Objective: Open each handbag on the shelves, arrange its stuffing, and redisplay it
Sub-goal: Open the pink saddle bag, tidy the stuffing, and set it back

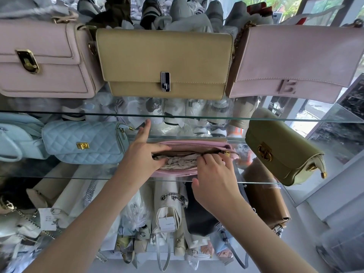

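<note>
— Two hands are on one bag; where does it sit?
— On the middle glass shelf (69,177); the pink handbag (197,143) lies there with its mouth turned up, between a light blue quilted bag (82,142) and an olive green bag (279,152), touching neither.
— Is it unzipped?
— Yes; the zip gapes along most of its length and crumpled white stuffing paper (181,161) shows inside; the gold zip pull (227,154) rests at the right end.
— And the left hand (143,148)?
— Spread over the left end of the mouth, fingers laid fairly straight along the far rim; the forefinger (146,126) sticks up, off the bag.
— The right hand (214,180)?
— Fingers curled onto the near zip edge just beside the pull; the thumb is held apart — it touches nothing.
— Above?
— A beige flap bag (163,62) on the upper shelf, a pale pink bag on each side of it.
</note>
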